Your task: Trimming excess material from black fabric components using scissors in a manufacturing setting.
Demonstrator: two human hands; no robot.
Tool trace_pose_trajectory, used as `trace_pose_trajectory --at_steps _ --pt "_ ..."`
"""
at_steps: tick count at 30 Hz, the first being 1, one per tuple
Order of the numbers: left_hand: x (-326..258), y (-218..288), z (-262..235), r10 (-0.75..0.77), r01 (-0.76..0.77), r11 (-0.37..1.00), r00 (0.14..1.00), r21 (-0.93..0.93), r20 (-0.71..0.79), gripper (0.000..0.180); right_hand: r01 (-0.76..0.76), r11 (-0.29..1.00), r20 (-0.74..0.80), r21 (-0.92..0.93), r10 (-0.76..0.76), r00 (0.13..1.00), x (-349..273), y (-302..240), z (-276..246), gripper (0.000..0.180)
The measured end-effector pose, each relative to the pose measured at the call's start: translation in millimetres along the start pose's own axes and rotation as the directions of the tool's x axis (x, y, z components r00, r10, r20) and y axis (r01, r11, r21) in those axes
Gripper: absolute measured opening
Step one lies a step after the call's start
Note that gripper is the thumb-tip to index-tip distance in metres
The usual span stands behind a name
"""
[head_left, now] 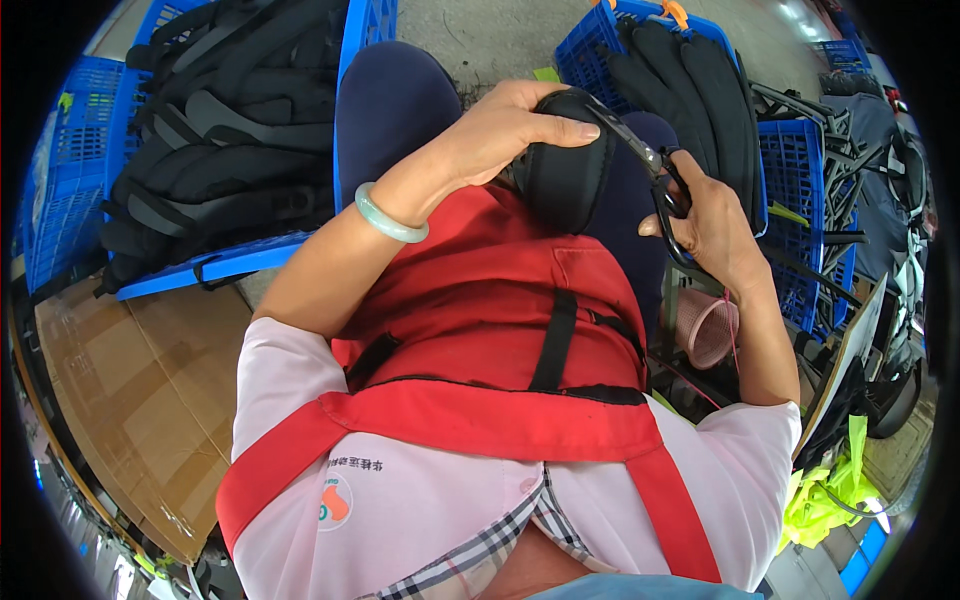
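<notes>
A black padded strap (570,182) stands over my lap, curved at its upper end. My left hand (497,130) grips that upper end, thumb pressed along the top edge. In my right hand (718,222) is a pair of black-handled scissors (640,148), my fingers through the loops. The blades point up and left and lie against the strap's edge near my left thumb. Whether they cut into anything is too small to tell. A thin pink cord (732,330) hangs beside my right wrist. A red apron (460,290) covers my lap.
At left a large blue crate (360,40) holds many black padded straps, above a brown cardboard box (150,390). Another blue crate (585,50) with black straps stands ahead right. A pink mesh basket (704,328), black webbing (838,180) and yellow-green material (830,495) are on my right.
</notes>
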State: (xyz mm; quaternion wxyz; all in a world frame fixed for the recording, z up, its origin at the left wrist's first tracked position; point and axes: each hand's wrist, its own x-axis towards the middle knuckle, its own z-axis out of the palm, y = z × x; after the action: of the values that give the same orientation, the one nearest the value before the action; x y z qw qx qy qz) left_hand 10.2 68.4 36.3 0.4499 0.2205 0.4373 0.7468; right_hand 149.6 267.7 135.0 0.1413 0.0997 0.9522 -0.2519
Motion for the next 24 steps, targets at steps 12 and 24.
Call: trace_pose_trajectory --at_steps 12,24 --pt "10.3 -4.9 5.6 -0.053 0.051 0.998 0.996 0.030 0.074 0.036 -0.009 0.991 0.015 -0.132 0.011 1.000 -6.3 12.9 -11.7 0.057" --pt "15.9 -6.0 10.3 -0.096 0.089 0.994 0.986 0.058 0.135 0.036 0.029 0.985 0.077 -0.169 -0.016 0.997 -2.8 16.9 -24.3 0.057"
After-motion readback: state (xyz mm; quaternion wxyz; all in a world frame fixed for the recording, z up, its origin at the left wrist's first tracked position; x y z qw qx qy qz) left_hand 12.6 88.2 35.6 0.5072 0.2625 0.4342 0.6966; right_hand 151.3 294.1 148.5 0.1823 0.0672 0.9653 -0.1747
